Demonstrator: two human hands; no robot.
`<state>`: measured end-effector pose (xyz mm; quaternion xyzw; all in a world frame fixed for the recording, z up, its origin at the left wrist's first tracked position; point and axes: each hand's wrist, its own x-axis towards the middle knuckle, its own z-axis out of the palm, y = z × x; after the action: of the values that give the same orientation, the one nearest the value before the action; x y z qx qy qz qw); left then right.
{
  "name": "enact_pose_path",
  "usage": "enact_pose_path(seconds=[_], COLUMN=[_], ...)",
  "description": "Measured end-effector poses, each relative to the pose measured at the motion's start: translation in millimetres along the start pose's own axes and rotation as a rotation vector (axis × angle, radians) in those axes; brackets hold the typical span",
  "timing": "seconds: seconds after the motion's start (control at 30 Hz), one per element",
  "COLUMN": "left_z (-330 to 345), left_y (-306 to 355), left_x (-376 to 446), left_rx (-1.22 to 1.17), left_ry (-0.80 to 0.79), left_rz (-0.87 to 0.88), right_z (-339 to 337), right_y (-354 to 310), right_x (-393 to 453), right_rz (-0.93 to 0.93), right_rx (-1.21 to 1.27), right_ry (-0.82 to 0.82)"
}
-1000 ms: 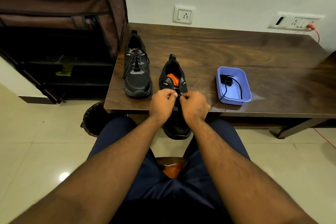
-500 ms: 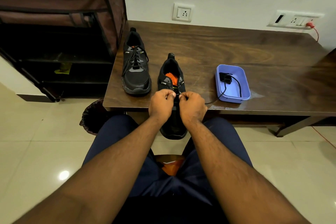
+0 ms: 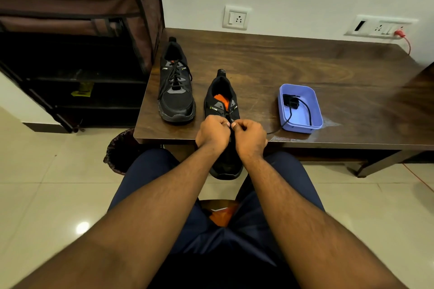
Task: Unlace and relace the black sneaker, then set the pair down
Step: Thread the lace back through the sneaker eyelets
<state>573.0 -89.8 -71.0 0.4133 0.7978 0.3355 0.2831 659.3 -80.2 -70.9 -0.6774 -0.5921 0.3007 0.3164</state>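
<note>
Both hands on sneaker (image 3: pixel 222 110) at table edge: left hand (image 3: pixel 212 132) and right hand (image 3: pixel 250 137) curled, pinching at the eyelets, lace hidden. Shoe's long axis runs straight away from them; hands equally near.

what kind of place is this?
Probably a room in a home: a wooden table against a wall with power sockets, a fabric-covered shelf rack beside it, and a glossy tiled floor.

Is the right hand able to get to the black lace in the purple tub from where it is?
Probably yes. The purple tub sits open-topped on the table, to the right of the right hand, with nothing between them. But that hand is busy pinching at the sneaker, so it must let go first.
</note>
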Motion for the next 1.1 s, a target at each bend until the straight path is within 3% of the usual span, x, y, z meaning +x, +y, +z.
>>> enact_pose_path(seconds=[0.23, 0.33, 0.43, 0.5, 0.57, 0.67, 0.73, 0.8, 0.9, 0.97, 1.1], left_z=[0.7, -4.9, -9.7, -9.7, -8.2, -6.1, -4.5, -4.1, -3.5, -3.0, -1.5], left_y=[1.2, 2.9, -3.0, -10.3, -17.5, -23.0, -24.2, -22.7, -21.8, -21.4, -22.7], left_x=[3.3, -3.0, -17.5, -21.4, -19.6, -17.3, -17.8, -17.7, -16.3, -16.5, -16.2], left_rx=[-0.109, 0.098, 0.484, 0.565, 0.552, 0.515, 0.485, 0.475, 0.522, 0.551, 0.558], left_ry=[-0.049, -0.06, 0.035, 0.076, 0.046, 0.024, 0.036, 0.061, 0.095, 0.124, 0.154], left_rz=[-0.029, 0.084, 0.264, 0.284, 0.273, 0.274, 0.264, 0.257, 0.265, 0.274, 0.289], right_z=[-4.8, -8.6, -18.3, -34.7, -58.7, -99.2, -111.1, -101.4, -66.2, -46.1, -26.3], right_y=[5.8, 6.9, 1.3, -11.5, -29.7, -62.4, -73.3, -69.3, -39.3, -21.6, -10.1], right_x=[17.5, 27.2, 42.1, 60.3, 89.9, 140.5, 152.4, 138.0, 89.1, 57.8, 29.5], right_rz=[0.091, 0.112, 0.041, -0.028, -0.066, -0.063, 0.038, 0.115, 0.18, 0.171, 0.204], right_rx=[0.261, 0.317, 0.178, 0.069, 0.066, 0.262, 0.44, 0.419, 0.161, 0.102, 0.321], right_ry=[-0.134, -0.256, -0.316, -0.317, -0.215, 0.249, 0.324, 0.07, -0.276, -0.354, -0.417])
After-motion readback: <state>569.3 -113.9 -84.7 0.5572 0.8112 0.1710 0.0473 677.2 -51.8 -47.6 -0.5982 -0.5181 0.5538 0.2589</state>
